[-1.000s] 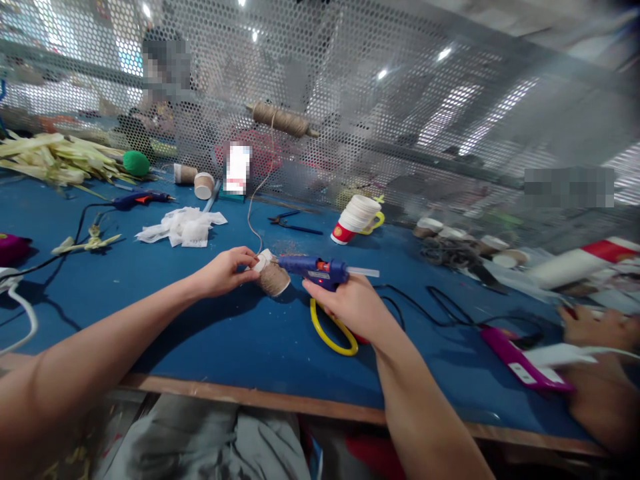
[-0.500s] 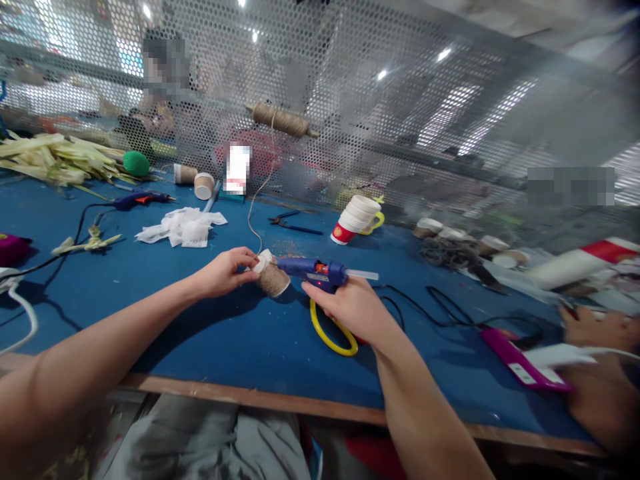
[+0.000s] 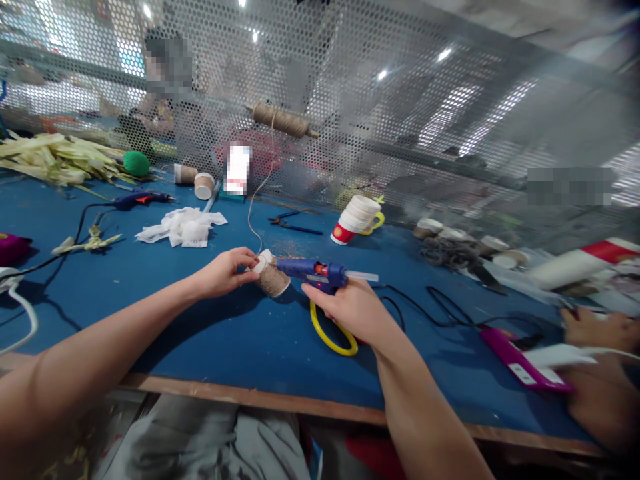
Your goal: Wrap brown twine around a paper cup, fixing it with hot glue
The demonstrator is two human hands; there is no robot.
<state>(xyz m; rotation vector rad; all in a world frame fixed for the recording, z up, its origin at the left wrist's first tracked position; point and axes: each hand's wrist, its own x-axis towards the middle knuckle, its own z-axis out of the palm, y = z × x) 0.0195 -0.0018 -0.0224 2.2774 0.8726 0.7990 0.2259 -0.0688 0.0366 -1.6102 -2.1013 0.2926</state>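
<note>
Tilted on its side, a paper cup (image 3: 274, 279) wrapped in brown twine is held at its white end by my left hand (image 3: 231, 272), fingers closed on it. My right hand (image 3: 347, 303) grips a blue hot glue gun (image 3: 315, 272), whose nozzle points left and meets the cup's side as seen from here. A clear glue stick (image 3: 363, 275) pokes out of the gun's back. From the cup, a strand of twine (image 3: 251, 210) runs up to a twine spool (image 3: 281, 120) on the mesh panel. Yellow scissor-like handles (image 3: 330, 337) lie below my right hand.
Pliers (image 3: 295, 225), stacked paper cups (image 3: 354, 219) and a crumpled white cloth (image 3: 183, 227) lie beyond my hands. A second glue gun (image 3: 141, 199) is at left. At right are a purple power strip (image 3: 525, 360) and another person's hand (image 3: 597, 327). Mesh (image 3: 350, 87) bounds the back.
</note>
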